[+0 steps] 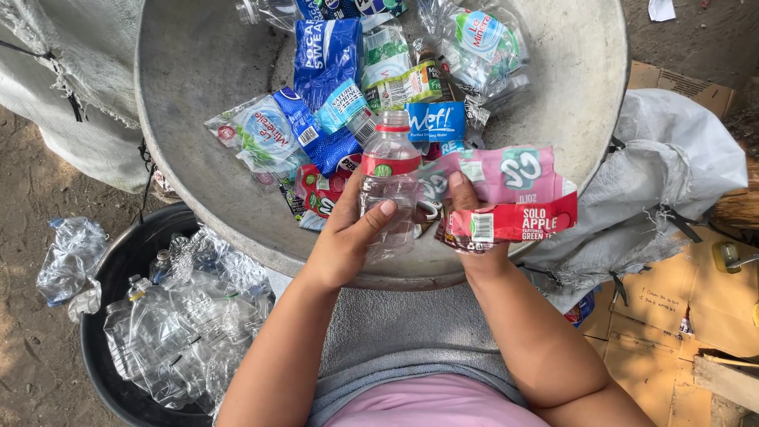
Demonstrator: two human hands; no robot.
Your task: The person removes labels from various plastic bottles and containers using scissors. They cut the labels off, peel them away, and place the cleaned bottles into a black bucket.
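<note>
Outdoor dirt ground point(32, 379), cardboard sheets point(672, 324) at right. One big metal basin point(198, 158) holding loose pile of torn bottle labels point(332, 87), count unclear. One black tub point(103, 372) lower left, full of clear crushed bottles point(182, 332). Left hand point(348, 237) wrapped around one clear plastic bottle point(390, 186), red ring at neck, over basin rim. Right hand point(466, 213) pinching peeled pink-red label point(506, 198) beside bottle.

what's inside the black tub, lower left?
The black tub holds clear, label-free plastic bottles, mostly crushed, piled to the rim. The tub's bottom is covered by them, and the left forearm hides its right edge.
</note>
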